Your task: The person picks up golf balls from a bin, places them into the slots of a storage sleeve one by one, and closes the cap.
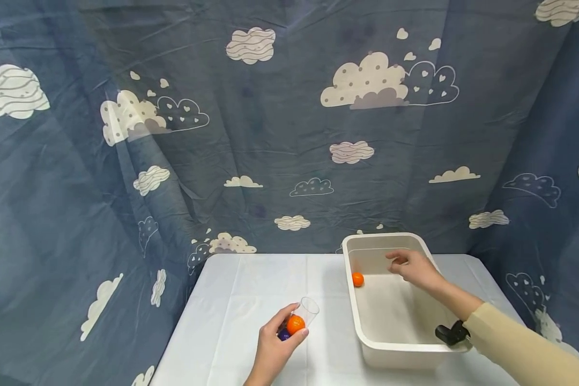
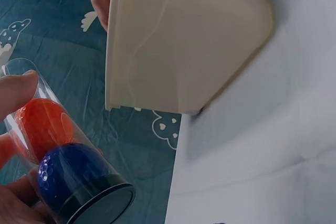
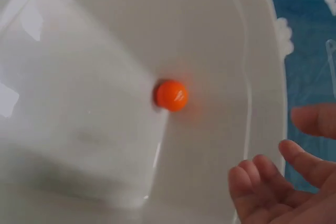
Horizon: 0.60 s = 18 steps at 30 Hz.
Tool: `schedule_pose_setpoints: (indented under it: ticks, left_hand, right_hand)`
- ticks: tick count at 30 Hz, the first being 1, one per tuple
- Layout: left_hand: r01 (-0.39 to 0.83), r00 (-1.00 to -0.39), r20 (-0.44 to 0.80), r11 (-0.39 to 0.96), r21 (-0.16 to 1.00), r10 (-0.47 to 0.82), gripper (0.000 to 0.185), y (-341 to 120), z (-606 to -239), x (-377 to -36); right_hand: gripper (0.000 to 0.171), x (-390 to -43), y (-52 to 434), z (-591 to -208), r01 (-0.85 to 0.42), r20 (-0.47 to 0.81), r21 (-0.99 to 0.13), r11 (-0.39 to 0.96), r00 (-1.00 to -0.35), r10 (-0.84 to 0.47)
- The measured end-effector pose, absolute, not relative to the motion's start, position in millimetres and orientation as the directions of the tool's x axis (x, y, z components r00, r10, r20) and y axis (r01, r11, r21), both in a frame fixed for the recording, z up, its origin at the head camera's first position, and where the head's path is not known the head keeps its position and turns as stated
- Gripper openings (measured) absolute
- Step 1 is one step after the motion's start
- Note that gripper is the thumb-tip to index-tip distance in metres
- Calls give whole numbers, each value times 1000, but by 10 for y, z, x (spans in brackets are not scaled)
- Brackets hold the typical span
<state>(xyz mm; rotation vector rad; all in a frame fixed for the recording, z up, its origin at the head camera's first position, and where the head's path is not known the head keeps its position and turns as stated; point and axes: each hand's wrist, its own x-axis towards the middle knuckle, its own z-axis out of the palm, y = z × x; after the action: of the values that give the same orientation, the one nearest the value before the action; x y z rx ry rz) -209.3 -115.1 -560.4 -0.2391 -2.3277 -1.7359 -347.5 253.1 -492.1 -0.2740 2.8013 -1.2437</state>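
Cloud-print cloth (image 1: 270, 128) behind the white-covered table (image 1: 251, 300). Bin (image 1: 400, 360) to the right; its left wall stands between the tube (image 1: 309, 310) and a loose ball (image 1: 358, 279), which sits inside, by that wall. Tube in the left hand (image 1: 271, 344), left of the bin, long axis tilted: mouth up, forward and rightward. Blue ball (image 2: 73, 171) at base, orange ball (image 1: 296, 325) next to it. Right hand (image 1: 415, 269) over bin, empty, fingers loosely bent.
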Motion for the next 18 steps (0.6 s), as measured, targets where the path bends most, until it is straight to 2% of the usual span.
schedule_pose_setpoints:
  ticks: [3, 6, 18]
  left_hand:
    - [276, -958, 288, 283, 918, -1, 53, -1203, -5621, -2112]
    - [280, -956, 293, 280, 918, -6, 53, -1243, -5628, -2116]
    - [254, -962, 273, 295, 921, -26, 54, -1245, -5556, -2075]
  right_hand:
    - [47, -3602, 2511, -4999, -90, -65, -741, 666, -977, -204]
    - [53, -3740, 2472, -5111, -96, -107, -696, 712, -966, -234]
    - [62, -4154, 2408, -5675, -304, -162, -574, 760, -868, -470]
